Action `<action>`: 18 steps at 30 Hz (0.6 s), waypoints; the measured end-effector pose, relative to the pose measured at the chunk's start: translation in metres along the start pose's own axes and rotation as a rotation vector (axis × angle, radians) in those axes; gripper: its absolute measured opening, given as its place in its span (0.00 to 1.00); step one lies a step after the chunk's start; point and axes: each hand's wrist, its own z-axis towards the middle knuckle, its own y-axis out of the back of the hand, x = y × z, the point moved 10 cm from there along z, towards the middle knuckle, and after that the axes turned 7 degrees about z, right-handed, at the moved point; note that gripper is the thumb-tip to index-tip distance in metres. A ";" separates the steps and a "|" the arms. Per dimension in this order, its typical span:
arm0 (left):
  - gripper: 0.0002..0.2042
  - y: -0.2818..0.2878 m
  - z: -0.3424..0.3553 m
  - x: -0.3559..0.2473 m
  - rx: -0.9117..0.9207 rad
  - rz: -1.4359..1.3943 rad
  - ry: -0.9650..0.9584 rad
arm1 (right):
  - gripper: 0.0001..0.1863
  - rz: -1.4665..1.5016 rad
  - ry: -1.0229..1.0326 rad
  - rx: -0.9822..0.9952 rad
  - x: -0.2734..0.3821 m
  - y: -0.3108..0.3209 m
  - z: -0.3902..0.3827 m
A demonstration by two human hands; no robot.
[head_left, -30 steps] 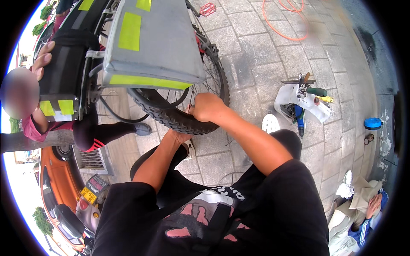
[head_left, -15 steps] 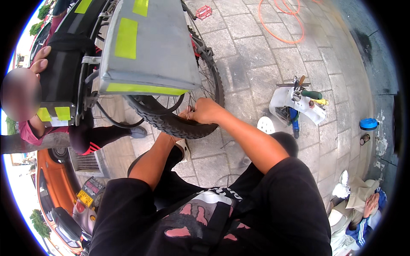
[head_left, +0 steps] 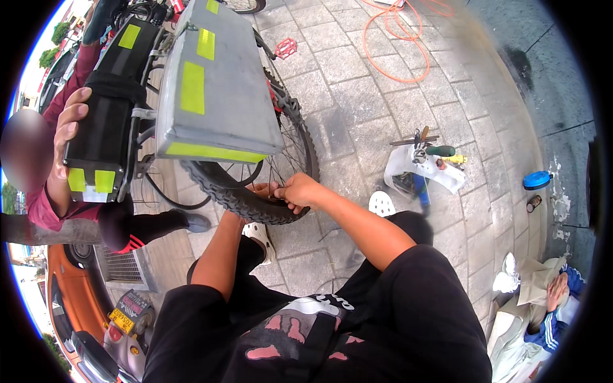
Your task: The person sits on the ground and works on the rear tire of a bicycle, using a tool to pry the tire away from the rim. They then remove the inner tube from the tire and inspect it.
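A bicycle wheel with a knobby black tyre (head_left: 249, 209) is in front of me, below a grey box with yellow-green reflective patches (head_left: 230, 83). My right hand (head_left: 299, 190) is closed at the rim and spokes, thumb and fingers pinching something too small to make out. My left hand (head_left: 262, 189) comes up behind the tyre; its curled fingertips show at the rim beside my right fingers, the rest is hidden. A co-worker's hand (head_left: 69, 124) grips a long black case (head_left: 108, 127) beside the grey box.
Tools on a white sheet (head_left: 434, 166) lie right of the wheel on paving. An orange hose (head_left: 408, 76) and blue round object (head_left: 537, 180) lie farther right. Another seated person (head_left: 550, 290) is at lower right. An orange car (head_left: 67, 281), scooter (head_left: 121, 338) and metal grate (head_left: 122, 268) are at left.
The view has shifted, so most of the scene sits lower and further left. My left fingertips show more at the rim beside my right hand, which stays on the wheel.
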 end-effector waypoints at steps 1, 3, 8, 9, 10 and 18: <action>0.18 0.001 0.001 -0.001 -0.009 0.021 -0.003 | 0.18 0.001 0.008 -0.012 0.001 0.001 0.000; 0.17 0.002 0.005 -0.005 -0.025 0.060 -0.008 | 0.17 0.002 0.020 -0.039 -0.003 0.004 0.004; 0.14 -0.010 -0.004 -0.022 -0.185 0.358 -0.016 | 0.15 0.173 -0.119 -0.025 -0.032 0.004 0.009; 0.13 -0.002 -0.001 -0.024 -0.283 0.448 -0.042 | 0.14 0.208 -0.148 -0.031 -0.033 0.007 0.009; 0.13 -0.008 -0.002 -0.049 -0.285 0.850 -0.366 | 0.14 0.226 -0.150 -0.034 -0.034 0.009 0.011; 0.17 0.039 0.028 0.009 -0.249 0.598 -0.358 | 0.14 0.170 -0.147 -0.002 -0.031 0.006 0.013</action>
